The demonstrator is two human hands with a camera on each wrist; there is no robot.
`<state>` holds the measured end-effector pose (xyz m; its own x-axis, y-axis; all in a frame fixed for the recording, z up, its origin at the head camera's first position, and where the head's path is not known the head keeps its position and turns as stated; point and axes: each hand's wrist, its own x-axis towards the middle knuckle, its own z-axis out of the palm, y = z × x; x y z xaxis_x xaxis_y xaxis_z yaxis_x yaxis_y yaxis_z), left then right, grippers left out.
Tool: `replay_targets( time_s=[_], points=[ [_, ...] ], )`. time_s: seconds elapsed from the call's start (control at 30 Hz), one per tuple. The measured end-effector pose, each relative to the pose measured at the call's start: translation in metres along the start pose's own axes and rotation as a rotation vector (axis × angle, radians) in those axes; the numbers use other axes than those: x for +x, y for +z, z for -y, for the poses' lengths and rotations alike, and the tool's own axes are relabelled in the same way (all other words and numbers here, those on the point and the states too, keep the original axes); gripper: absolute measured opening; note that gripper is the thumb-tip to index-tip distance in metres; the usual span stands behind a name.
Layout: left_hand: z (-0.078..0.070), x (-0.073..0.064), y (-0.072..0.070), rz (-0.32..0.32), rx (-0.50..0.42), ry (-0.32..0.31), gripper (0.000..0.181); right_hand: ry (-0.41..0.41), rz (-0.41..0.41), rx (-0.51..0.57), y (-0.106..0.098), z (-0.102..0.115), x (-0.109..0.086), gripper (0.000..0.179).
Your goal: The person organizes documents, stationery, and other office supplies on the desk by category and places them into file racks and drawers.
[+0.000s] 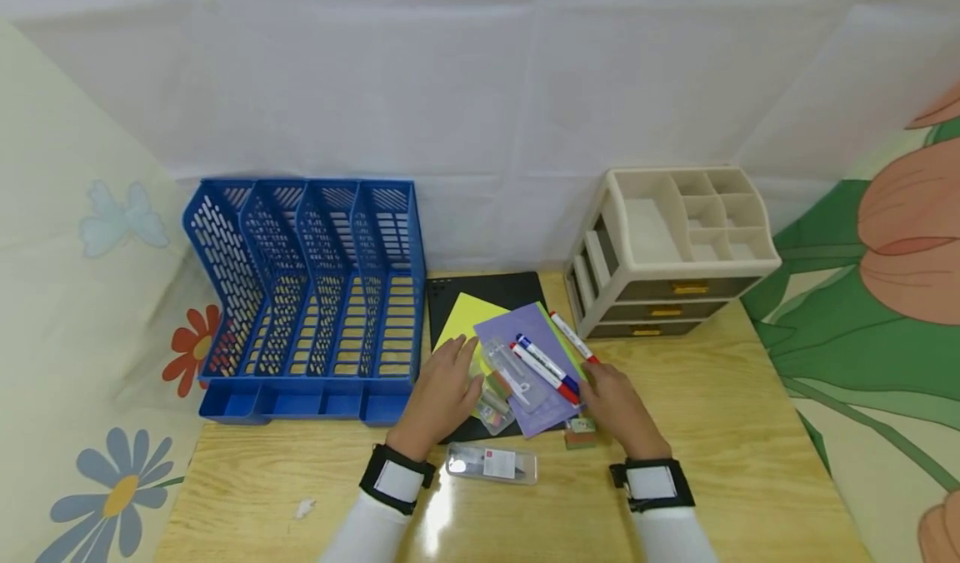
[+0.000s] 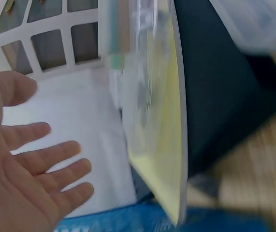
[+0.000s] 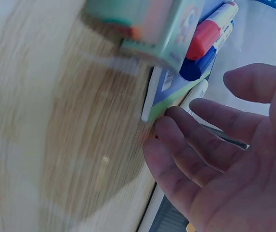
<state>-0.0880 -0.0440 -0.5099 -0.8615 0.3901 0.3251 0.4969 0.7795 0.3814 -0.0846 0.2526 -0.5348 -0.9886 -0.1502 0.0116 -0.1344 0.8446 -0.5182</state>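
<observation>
My left hand (image 1: 442,388) hovers at the left side of a stationery pile, its fingers spread in the left wrist view. Under the pile lies a black board (image 1: 517,284), bearing a yellow notebook (image 1: 465,315) and a purple notebook (image 1: 542,421). A red-capped marker (image 1: 534,365), a blue-capped marker (image 1: 542,352) and clear plastic packs (image 1: 517,376) rest on top. To the right, my right hand (image 1: 618,405) has loosely bent fingers, with fingertips close to another red-capped marker (image 1: 573,336). Small green-and-orange boxes (image 1: 580,434) sit beside that hand.
A blue file rack (image 1: 307,376) with front trays stands on the left. At the right is a cream drawer organizer (image 1: 622,271) with top compartments. A clear plastic case (image 1: 491,461) lies near the front of the wooden table (image 1: 735,430). White cloth (image 1: 480,113) hangs behind.
</observation>
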Motion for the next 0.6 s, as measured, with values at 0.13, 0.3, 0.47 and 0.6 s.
replay_targets(
  time_s=[0.13, 0.3, 0.47, 0.6],
  points=[
    [-0.003, 0.008, 0.014, 0.020, -0.003, -0.010, 0.051, 0.014, 0.025, 0.028, 0.001, 0.001, 0.003, 0.041],
    [-0.004, 0.018, 0.025, 0.034, 0.002, -0.046, 0.043, 0.022, 0.030, 0.040, 0.002, 0.002, 0.007, 0.040],
    [-0.002, 0.024, 0.031, 0.111, -0.010, -0.143, 0.039, 0.021, 0.032, 0.043, 0.003, 0.000, 0.008, 0.040],
    [-0.002, 0.026, 0.034, 0.158, -0.034, -0.186, 0.038, 0.039, 0.033, 0.054, 0.001, 0.001, 0.010, 0.041]
  ],
)
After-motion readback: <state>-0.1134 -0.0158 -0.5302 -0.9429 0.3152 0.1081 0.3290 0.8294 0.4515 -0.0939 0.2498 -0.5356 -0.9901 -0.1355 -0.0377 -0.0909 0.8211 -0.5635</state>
